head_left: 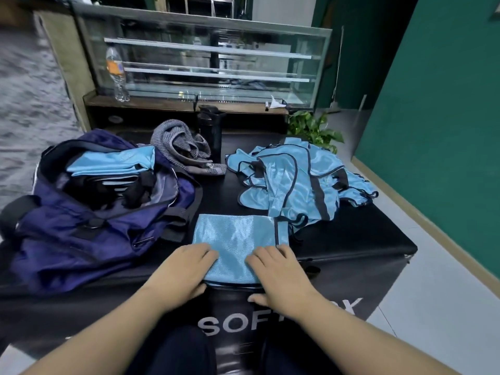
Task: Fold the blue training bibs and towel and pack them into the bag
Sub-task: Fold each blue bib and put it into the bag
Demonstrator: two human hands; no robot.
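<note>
A folded light-blue bib [238,239] lies flat at the near edge of the black padded box [351,239]. My left hand [184,269] rests on its near left corner, fingers on top and thumb under the edge. My right hand [278,277] lies on its near right corner, fingers spread flat. A heap of unfolded blue bibs [297,180] sits at the far right. The navy bag [89,212] stands open at the left with folded blue bibs [116,161] inside. A grey striped towel [184,147] lies crumpled behind the bag.
A black bottle [211,131] stands behind the towel. Beyond the box is a glass display case [216,63] with a clear plastic bottle [116,74] on its ledge. A green plant [313,128] and a green wall [433,104] are at the right.
</note>
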